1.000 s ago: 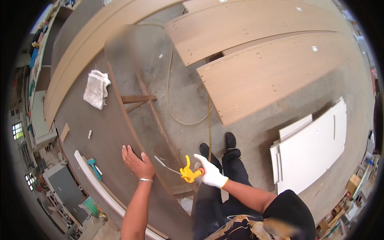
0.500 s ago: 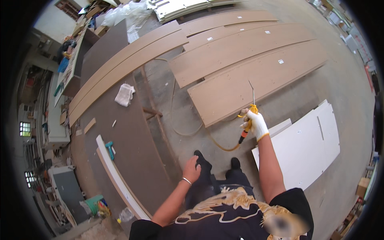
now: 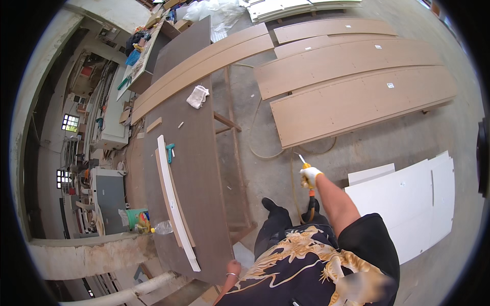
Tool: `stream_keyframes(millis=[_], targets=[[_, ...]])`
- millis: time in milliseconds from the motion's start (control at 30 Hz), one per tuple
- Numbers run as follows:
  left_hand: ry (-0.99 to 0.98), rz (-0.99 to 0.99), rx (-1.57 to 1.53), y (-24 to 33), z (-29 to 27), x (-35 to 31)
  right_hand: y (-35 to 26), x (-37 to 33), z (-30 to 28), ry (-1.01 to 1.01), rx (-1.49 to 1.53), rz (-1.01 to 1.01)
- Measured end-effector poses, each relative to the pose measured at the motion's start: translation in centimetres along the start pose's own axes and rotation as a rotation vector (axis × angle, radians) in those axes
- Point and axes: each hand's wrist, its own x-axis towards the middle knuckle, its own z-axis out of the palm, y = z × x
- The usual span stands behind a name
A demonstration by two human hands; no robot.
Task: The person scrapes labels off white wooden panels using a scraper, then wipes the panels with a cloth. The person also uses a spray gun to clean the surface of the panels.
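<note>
My right hand (image 3: 310, 176), in a white glove with a yellow cuff, grips an air blow gun (image 3: 306, 166). The gun's thin nozzle points up and away, toward the near end of the closest brown panel (image 3: 362, 104). From the gun's orange-and-black lower end, a yellowish air hose (image 3: 296, 201) hangs in front of my legs. My left hand (image 3: 234, 268) is bare, with a band at the wrist. It hangs low beside the near right corner of the dark worktable (image 3: 204, 224), its fingers curled in and nothing visible in them.
On the worktable lie a white cloth (image 3: 197, 97), a teal tool (image 3: 170, 153), a white strip (image 3: 173, 204) and long brown boards (image 3: 204, 69). White panels (image 3: 408, 199) lie to my right. The air hose loops over the floor between table and brown panels. A plastic bottle (image 3: 163, 227) sits at the table's left edge.
My view has turned left, so the scene sits farther right. The blow gun has come down and closer to my body. My left hand has dropped lower, next to the table corner.
</note>
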Motion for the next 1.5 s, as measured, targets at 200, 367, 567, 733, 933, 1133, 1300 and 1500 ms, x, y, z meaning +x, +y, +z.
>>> stream_keyframes(millis=[200,367,567,733,933,1133,1300,1500], targets=[[-0.039,0.198,-0.236,3.4,7.5,-0.4,-0.7,1.7,0.8,0.1,0.081,0.094],[0.045,0.303,-0.244,4.5,8.5,-0.2,-8.5,0.0,-10.7,0.263,0.591,-0.036],[-0.024,0.127,-0.149,7.0,6.5,1.8,-12.2,-0.1,-11.9,0.286,0.809,-0.318],[0.111,0.112,-0.249,15.2,4.5,8.7,-10.7,1.9,-3.6,0.148,0.544,-0.093],[0.206,0.652,-0.391,34.4,-1.6,19.9,-17.0,0.6,1.7,-0.068,0.619,0.095],[-0.766,0.863,0.069,54.3,-7.4,20.2,-25.9,-1.2,-7.9,0.22,0.869,-0.001],[-0.554,1.124,-0.093,64.3,-9.7,12.9,-28.3,-3.8,-17.6,0.374,1.087,-0.447],[-0.348,1.299,-0.059,71.2,-8.5,12.2,-31.2,-3.5,-21.3,0.468,1.046,-0.713]])
